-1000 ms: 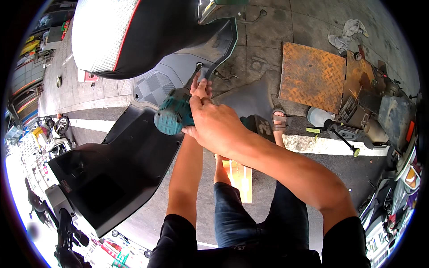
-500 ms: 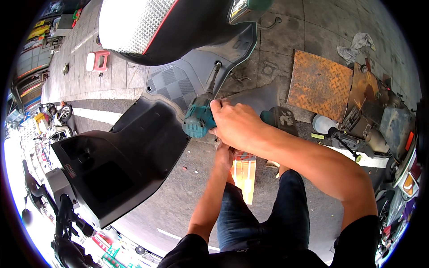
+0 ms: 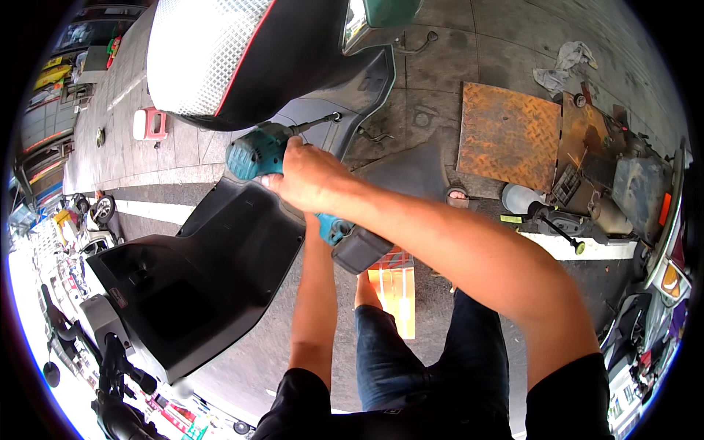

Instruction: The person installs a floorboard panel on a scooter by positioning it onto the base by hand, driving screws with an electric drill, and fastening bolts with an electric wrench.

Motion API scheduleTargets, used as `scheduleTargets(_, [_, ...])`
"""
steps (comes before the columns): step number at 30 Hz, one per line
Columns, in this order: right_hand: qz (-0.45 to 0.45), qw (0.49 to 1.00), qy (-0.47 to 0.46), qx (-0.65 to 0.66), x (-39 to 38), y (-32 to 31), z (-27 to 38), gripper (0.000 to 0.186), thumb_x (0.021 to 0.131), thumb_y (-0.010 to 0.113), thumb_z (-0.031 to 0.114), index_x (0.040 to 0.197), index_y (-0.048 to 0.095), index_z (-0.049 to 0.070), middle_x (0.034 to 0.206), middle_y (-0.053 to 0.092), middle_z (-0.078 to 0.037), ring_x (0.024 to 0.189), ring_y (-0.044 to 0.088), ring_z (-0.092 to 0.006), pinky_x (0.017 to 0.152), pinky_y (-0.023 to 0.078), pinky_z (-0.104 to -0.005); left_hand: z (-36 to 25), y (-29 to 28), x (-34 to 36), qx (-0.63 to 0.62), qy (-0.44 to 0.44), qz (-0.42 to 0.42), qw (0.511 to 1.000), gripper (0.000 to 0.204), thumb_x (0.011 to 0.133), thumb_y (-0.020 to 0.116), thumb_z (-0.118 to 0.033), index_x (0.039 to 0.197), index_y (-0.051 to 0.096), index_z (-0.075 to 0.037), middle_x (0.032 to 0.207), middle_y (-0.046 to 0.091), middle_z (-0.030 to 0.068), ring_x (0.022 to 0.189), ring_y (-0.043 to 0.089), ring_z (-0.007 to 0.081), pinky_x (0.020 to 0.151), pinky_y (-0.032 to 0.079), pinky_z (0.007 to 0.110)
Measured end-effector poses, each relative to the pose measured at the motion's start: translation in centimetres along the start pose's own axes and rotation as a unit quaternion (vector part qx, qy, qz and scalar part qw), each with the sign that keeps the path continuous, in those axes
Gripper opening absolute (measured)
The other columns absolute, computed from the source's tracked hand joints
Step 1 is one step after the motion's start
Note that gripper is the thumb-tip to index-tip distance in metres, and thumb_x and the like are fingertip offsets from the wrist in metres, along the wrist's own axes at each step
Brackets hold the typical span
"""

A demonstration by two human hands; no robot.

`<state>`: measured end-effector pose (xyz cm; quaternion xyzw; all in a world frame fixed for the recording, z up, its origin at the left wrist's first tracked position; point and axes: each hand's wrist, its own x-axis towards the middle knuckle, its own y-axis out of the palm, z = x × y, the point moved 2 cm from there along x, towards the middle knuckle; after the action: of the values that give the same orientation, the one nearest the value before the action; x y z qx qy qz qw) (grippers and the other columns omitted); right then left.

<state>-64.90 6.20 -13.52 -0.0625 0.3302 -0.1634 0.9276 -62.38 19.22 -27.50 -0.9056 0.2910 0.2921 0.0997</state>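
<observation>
My right hand (image 3: 308,172) is wrapped round the grip of a teal cordless impact driver (image 3: 257,152) with a dark battery (image 3: 361,249). A long metal socket bit (image 3: 315,123) runs from its nose to a round hole or fastener in the grey scooter floorboard (image 3: 352,106). The tool lies tilted, its bit pointing right and slightly away. My left forearm (image 3: 315,293) reaches up beneath the driver; its hand is hidden behind the tool and my right hand. Left of my arms spreads the scooter's black front panel (image 3: 213,264).
The scooter seat (image 3: 205,55), pale and textured with red trim, fills the top. A rusty metal plate (image 3: 510,136) lies on the ground right, near a rag (image 3: 568,66) and assorted parts (image 3: 609,213). A red-and-white stool (image 3: 150,124) stands far left. An orange box (image 3: 392,301) sits between my legs.
The driver's body has swung left and away, so its bit leans more sideways while the tip stays by the same floorboard spot. My left hand has gone out of sight behind it.
</observation>
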Motion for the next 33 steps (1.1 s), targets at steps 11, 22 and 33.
scheduleTargets(11, [-0.078, 0.997, -0.02, -0.003, -0.6, 0.9, -0.4, 0.069, 0.085, 0.067, 0.033, 0.126, 0.039, -0.014, 0.118, 0.056, -0.029, 0.104, 0.062, -0.0381, 0.09, 0.051, -0.0394, 0.7, 3.5, 14.9, 0.426, 0.263, 0.002, 0.865, 0.026, 0.081, 0.071, -0.025, 0.1, 0.064, -0.009, 0.079, 0.068, 0.0148, 0.075, 0.066, 0.0269, 0.068, 0.048, 0.038])
scheduleTargets(22, [-0.12, 0.99, -0.062, 0.028, -2.6, 1.5, -2.5, 0.068, 0.082, 0.069, 0.029, 0.125, 0.042, -0.015, 0.111, 0.059, -0.028, 0.099, 0.064, -0.0361, 0.086, 0.053, -0.0385, -0.8, 4.9, 14.6, 0.505, 0.316, 0.008, 0.803, 0.024, 0.078, 0.07, -0.023, 0.098, 0.066, -0.01, 0.083, 0.07, 0.0131, 0.081, 0.068, 0.0296, 0.072, 0.051, 0.037])
scheduleTargets(33, [-0.136, 0.989, -0.043, 0.04, -2.5, 1.8, -2.1, 0.067, 0.08, 0.071, 0.028, 0.123, 0.044, -0.015, 0.11, 0.059, -0.029, 0.097, 0.065, -0.0364, 0.085, 0.053, -0.0386, 0.4, 3.8, 14.1, 0.391, 0.305, 0.036, 0.867, 0.024, 0.081, 0.069, -0.022, 0.1, 0.066, -0.006, 0.079, 0.07, 0.0103, 0.073, 0.067, 0.0215, 0.07, 0.05, 0.032])
